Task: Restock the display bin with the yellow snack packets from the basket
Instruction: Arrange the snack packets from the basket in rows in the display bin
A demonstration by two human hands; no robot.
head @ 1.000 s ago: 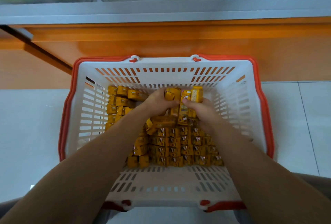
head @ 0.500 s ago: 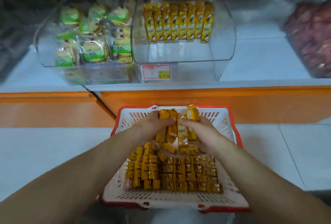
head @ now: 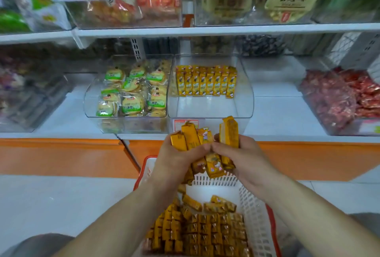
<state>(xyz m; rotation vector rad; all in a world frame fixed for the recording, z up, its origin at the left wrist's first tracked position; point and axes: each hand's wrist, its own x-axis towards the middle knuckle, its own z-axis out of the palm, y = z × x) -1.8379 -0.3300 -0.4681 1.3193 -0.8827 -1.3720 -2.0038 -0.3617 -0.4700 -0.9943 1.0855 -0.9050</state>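
Note:
My left hand point(head: 174, 162) and my right hand point(head: 240, 160) together grip a bunch of yellow snack packets point(head: 202, 145), raised above the far end of the white basket with a red rim point(head: 257, 211). Many more yellow packets point(head: 197, 234) lie in rows in the basket below. Just beyond my hands stands the clear display bin point(head: 209, 106), with a row of upright yellow packets point(head: 205, 82) at its back and bare floor at its front.
A clear bin of green-labelled round biscuits point(head: 131, 92) stands left of the display bin. Red packets point(head: 345, 96) fill a bin at the right. An orange shelf front point(head: 61, 156) runs below the bins. An upper shelf point(head: 185, 29) carries more snack bins.
Both hands have lifted the bunch of packets out of the basket and up toward the display bin. The view has tilted up from the basket to the shelves.

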